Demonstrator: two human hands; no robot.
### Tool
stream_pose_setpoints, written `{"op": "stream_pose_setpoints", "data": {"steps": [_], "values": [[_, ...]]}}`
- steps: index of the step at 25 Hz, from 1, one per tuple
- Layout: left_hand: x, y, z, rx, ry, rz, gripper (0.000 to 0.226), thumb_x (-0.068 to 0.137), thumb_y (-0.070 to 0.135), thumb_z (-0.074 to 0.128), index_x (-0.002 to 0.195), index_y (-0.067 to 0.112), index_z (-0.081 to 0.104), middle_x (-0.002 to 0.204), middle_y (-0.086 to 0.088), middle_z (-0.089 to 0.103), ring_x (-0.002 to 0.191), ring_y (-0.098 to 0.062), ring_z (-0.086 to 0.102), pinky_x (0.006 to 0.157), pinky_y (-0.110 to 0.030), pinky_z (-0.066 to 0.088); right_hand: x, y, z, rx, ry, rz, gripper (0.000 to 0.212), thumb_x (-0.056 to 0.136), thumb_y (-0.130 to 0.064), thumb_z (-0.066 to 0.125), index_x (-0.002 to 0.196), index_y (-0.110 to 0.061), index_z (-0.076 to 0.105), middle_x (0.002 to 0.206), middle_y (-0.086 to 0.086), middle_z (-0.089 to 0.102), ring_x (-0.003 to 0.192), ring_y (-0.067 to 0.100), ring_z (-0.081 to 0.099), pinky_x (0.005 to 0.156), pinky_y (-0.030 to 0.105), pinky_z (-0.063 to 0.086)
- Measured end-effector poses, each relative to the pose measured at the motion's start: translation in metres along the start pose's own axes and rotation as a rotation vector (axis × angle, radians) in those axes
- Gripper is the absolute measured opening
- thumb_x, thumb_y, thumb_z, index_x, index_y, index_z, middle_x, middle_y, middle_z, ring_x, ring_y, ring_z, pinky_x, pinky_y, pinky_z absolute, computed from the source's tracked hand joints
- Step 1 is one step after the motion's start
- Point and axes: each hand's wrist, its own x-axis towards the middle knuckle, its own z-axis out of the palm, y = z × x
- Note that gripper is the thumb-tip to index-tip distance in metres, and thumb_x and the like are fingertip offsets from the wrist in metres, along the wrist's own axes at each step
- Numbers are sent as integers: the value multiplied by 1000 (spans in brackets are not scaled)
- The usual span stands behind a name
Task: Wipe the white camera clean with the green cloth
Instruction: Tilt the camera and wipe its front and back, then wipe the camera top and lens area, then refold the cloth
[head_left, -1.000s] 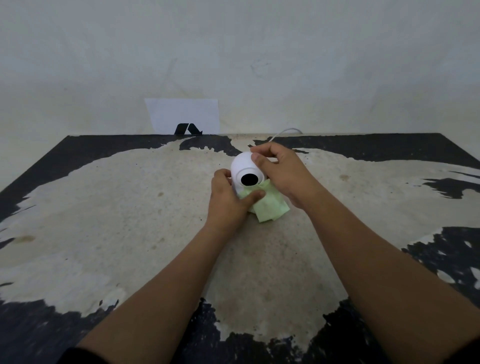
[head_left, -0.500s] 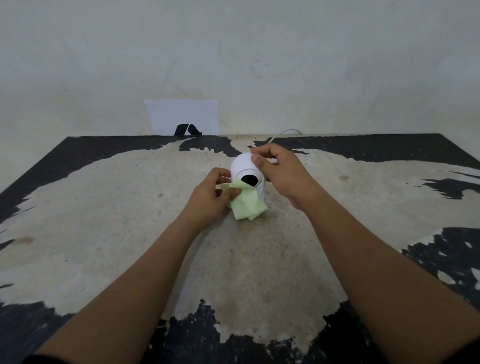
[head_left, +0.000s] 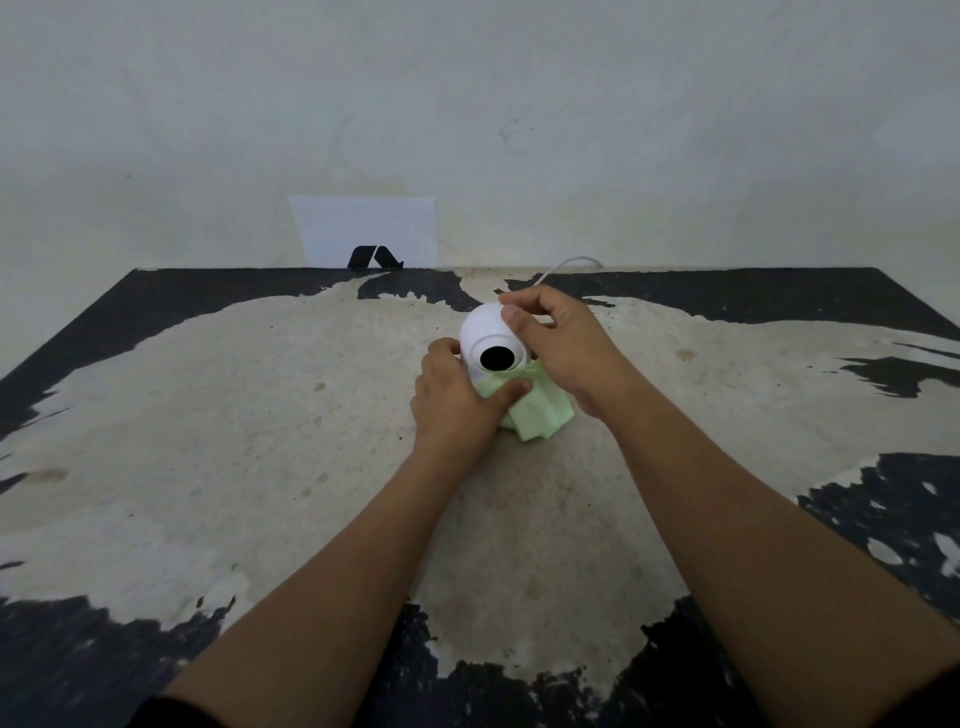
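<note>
Forearms come in from the near edge over the worn black-and-beige counter (head_left: 218, 415). Left hand (head_left: 457, 400) is clamped on the green cloth (head_left: 537, 413), thumb pressing it against the underside of the white camera (head_left: 485, 335), just below the black lens. Cloth bunches down to the counter. Right hand (head_left: 563, 345) grips the camera's top and right side. White cable (head_left: 563, 264) runs behind it toward the wall (head_left: 623, 130), white card (head_left: 363, 228) leaning there.

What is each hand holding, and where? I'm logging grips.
Left hand presses the green cloth against the white camera below its lens; right hand grips the camera's domed top.
</note>
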Motion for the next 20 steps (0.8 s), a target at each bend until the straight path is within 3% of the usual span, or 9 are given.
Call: {"op": "stream_pose_setpoints", "data": {"steps": [3, 6, 9, 12, 17, 20], "values": [[-8, -5, -9, -57, -76, -13, 76, 67, 39, 79, 124, 19, 32, 103, -6, 57, 96, -26, 58, 74, -37, 49, -3, 0, -5, 12, -34, 26, 22, 89, -35, 59, 110, -32, 65, 117, -8, 64, 103, 15, 61, 95, 40, 50], [-22, -8, -24, -15, -149, 8, 52, 78, 22, 71, 120, 19, 41, 76, 3, 52, 74, -17, 54, 56, -24, 36, -16, 0, -11, 12, 4, 91, 41, 89, -45, 55, 127, -31, 54, 132, -6, 55, 117, 14, 53, 96, 39, 48], [-31, -11, -42, -176, -202, 14, 17, 80, 20, 70, 93, 19, 58, 78, -2, 61, 71, -17, 56, 61, -28, 44, -44, 2, -16, -12, 44, 111, 52, 86, -48, 58, 132, -29, 45, 125, -4, 53, 110, 13, 54, 78, 23, 44], [-37, -4, -59, -380, -291, 14, 6, 81, 14, 69, 81, 17, 64, 82, -8, 68, 76, -19, 62, 69, -35, 49, -69, 9, -15, 7, -158, 146, 63, 77, -45, 68, 132, -25, 45, 115, 0, 60, 105, 14, 61, 85, 25, 48], [-39, 16, -69, -576, -452, 21, 19, 82, -3, 64, 94, 12, 64, 82, -5, 67, 74, -17, 61, 68, -28, 52, -78, 6, -9, 101, -281, 174, 47, 74, -38, 73, 114, -15, 61, 104, 4, 71, 94, 15, 68, 85, 30, 54], [-34, 14, -71, -518, -517, 25, 28, 83, -8, 58, 100, 14, 62, 89, -3, 64, 78, -18, 58, 72, -31, 49, -79, 9, -11, 80, -303, 166, 13, 82, -22, 71, 91, -14, 69, 87, 4, 72, 78, 14, 67, 72, 28, 54]]}}
